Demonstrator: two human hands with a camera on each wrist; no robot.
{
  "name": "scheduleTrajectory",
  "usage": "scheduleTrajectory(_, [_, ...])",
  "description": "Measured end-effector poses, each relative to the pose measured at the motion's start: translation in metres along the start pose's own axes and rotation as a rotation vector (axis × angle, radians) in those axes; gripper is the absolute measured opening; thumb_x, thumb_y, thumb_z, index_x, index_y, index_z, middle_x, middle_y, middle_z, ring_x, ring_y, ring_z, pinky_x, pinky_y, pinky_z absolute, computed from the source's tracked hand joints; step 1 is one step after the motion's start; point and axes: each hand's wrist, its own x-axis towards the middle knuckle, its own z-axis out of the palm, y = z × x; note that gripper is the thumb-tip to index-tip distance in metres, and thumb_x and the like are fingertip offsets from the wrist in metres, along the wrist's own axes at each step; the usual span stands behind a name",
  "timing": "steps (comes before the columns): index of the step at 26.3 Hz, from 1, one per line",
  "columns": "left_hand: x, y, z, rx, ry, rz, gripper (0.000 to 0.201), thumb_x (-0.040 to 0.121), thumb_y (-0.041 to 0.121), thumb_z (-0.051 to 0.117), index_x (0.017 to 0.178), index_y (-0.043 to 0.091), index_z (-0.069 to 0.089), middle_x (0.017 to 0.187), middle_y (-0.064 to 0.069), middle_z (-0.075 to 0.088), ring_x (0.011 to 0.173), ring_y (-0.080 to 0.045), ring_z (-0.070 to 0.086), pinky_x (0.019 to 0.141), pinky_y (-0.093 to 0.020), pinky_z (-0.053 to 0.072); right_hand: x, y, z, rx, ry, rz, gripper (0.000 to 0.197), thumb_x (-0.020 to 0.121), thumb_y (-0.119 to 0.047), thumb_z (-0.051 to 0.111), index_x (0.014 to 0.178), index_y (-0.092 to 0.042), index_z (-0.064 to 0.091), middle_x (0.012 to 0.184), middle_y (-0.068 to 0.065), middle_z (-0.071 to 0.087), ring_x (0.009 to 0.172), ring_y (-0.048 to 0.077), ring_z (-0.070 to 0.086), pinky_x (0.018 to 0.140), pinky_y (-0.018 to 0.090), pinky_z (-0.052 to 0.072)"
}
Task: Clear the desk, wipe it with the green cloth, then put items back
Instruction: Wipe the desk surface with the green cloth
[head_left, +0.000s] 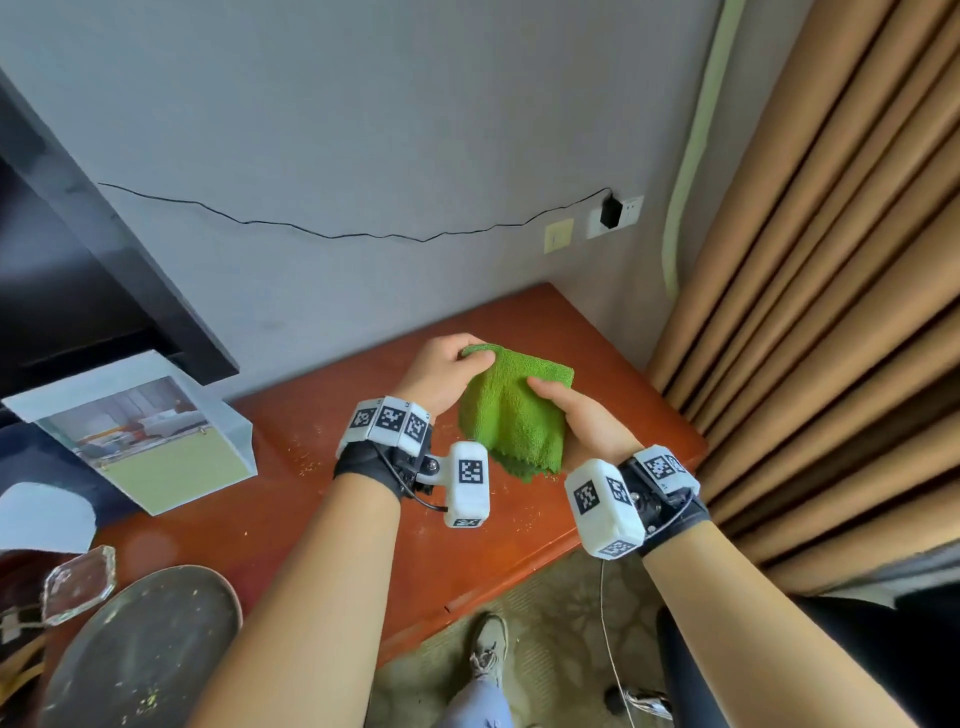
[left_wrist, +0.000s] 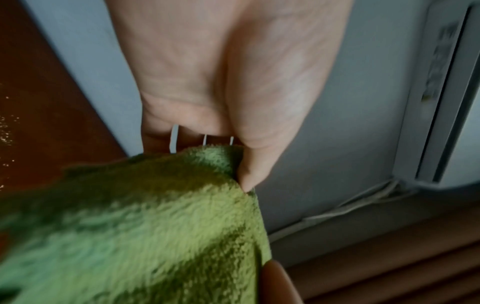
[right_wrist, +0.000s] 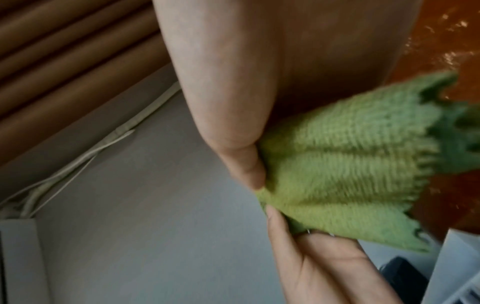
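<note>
A green cloth (head_left: 511, 410) hangs in the air above the red-brown desk (head_left: 405, 525), held up by both hands. My left hand (head_left: 447, 371) pinches its top left corner between thumb and fingers; the left wrist view shows the thumb pressed on the green cloth (left_wrist: 145, 222). My right hand (head_left: 576, 415) grips the cloth's right edge, thumb on top. In the right wrist view the green cloth (right_wrist: 345, 164) fans out from that pinch, with the left hand (right_wrist: 319, 259) below it. The cloth's lower frayed edge dangles free.
A framed picture stand (head_left: 150, 436) sits at the desk's left end. A glass block (head_left: 78, 584) and a dark round board (head_left: 140, 654) lie lower left. Brown curtains (head_left: 831, 291) hang on the right; a wall socket with a plug (head_left: 613, 210) and black cable is behind the desk.
</note>
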Motion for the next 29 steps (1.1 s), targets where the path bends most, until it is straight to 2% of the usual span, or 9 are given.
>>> scheduleTrajectory(5, [0.065, -0.028, 0.016, 0.212, -0.100, -0.064, 0.021, 0.085, 0.039, 0.066, 0.094, 0.021, 0.071, 0.089, -0.002, 0.073, 0.084, -0.022, 0.068, 0.084, -0.043, 0.054, 0.045, -0.025, -0.038, -0.002, 0.240, 0.070, 0.032, 0.095, -0.028, 0.061, 0.115, -0.003, 0.065, 0.107, 0.020, 0.073, 0.098, 0.037, 0.070, 0.095, 0.056, 0.050])
scheduleTrajectory(8, [0.108, -0.039, 0.014, 0.215, -0.133, -0.094, 0.018, 0.090, 0.031, 0.064, 0.096, 0.015, 0.068, 0.091, -0.004, 0.072, 0.082, -0.022, 0.068, 0.076, -0.039, 0.059, 0.084, -0.047, -0.052, -0.042, 0.325, 0.067, 0.031, 0.093, -0.027, 0.064, 0.112, -0.003, 0.065, 0.100, 0.019, 0.074, 0.093, 0.036, 0.071, 0.091, 0.055, 0.052])
scheduleTrajectory(11, [0.159, -0.053, 0.004, 0.257, -0.116, -0.142, 0.009, 0.091, 0.023, 0.059, 0.090, 0.017, 0.066, 0.084, -0.001, 0.072, 0.077, -0.019, 0.068, 0.071, -0.035, 0.057, 0.140, -0.075, -0.060, -0.179, 0.473, 0.065, 0.033, 0.091, -0.027, 0.067, 0.111, -0.001, 0.062, 0.095, 0.020, 0.074, 0.089, 0.037, 0.071, 0.087, 0.056, 0.054])
scheduleTrajectory(15, [0.204, -0.072, -0.012, 0.381, -0.082, -0.154, 0.013, 0.092, 0.020, 0.054, 0.088, 0.018, 0.066, 0.083, 0.003, 0.073, 0.077, -0.017, 0.071, 0.075, -0.034, 0.059, 0.200, -0.091, -0.080, -0.437, 0.592, 0.050, 0.021, 0.094, -0.027, 0.059, 0.091, -0.007, 0.059, 0.092, 0.019, 0.070, 0.088, 0.036, 0.069, 0.090, 0.050, 0.054])
scheduleTrajectory(18, [0.234, -0.090, -0.019, 0.417, 0.003, -0.229, 0.022, 0.091, 0.013, 0.043, 0.087, 0.012, 0.064, 0.080, 0.000, 0.073, 0.077, -0.022, 0.071, 0.071, -0.036, 0.059, 0.239, -0.098, -0.104, -0.672, 0.642, 0.060, 0.021, 0.094, -0.028, 0.056, 0.099, -0.008, 0.062, 0.109, 0.019, 0.069, 0.101, 0.036, 0.067, 0.095, 0.048, 0.052])
scheduleTrajectory(21, [0.256, -0.107, -0.018, 0.476, 0.022, -0.282, 0.025, 0.088, 0.014, 0.037, 0.085, 0.010, 0.061, 0.075, 0.000, 0.072, 0.074, -0.025, 0.070, 0.074, -0.038, 0.058, 0.262, -0.102, -0.129, -0.770, 0.636, 0.088, 0.033, 0.096, -0.027, 0.055, 0.116, -0.003, 0.064, 0.110, 0.016, 0.069, 0.100, 0.032, 0.066, 0.094, 0.043, 0.052])
scheduleTrajectory(24, [0.276, -0.125, -0.004, 0.547, 0.013, -0.355, 0.026, 0.088, 0.019, 0.034, 0.083, 0.011, 0.058, 0.076, -0.004, 0.072, 0.076, -0.029, 0.069, 0.077, -0.040, 0.055, 0.288, -0.107, -0.160, -0.891, 0.625, 0.157, 0.032, 0.097, -0.025, 0.052, 0.117, -0.003, 0.063, 0.113, 0.018, 0.067, 0.100, 0.032, 0.063, 0.090, 0.038, 0.051])
scheduleTrajectory(27, [0.287, -0.141, 0.010, 0.645, -0.003, -0.378, 0.025, 0.091, 0.023, 0.035, 0.081, 0.011, 0.055, 0.081, -0.008, 0.070, 0.075, -0.033, 0.066, 0.071, -0.039, 0.053, 0.310, -0.112, -0.191, -0.984, 0.632, 0.206, 0.036, 0.097, -0.028, 0.050, 0.121, -0.004, 0.060, 0.120, 0.019, 0.064, 0.103, 0.034, 0.062, 0.089, 0.037, 0.049])
scheduleTrajectory(29, [0.291, -0.149, 0.019, 0.723, -0.036, -0.389, 0.022, 0.093, 0.025, 0.040, 0.085, 0.015, 0.058, 0.081, -0.004, 0.067, 0.070, -0.029, 0.064, 0.062, -0.033, 0.050, 0.325, -0.117, -0.210, -1.020, 0.644, 0.227, 0.043, 0.095, -0.031, 0.050, 0.128, -0.006, 0.057, 0.124, 0.018, 0.062, 0.108, 0.036, 0.060, 0.094, 0.039, 0.048])
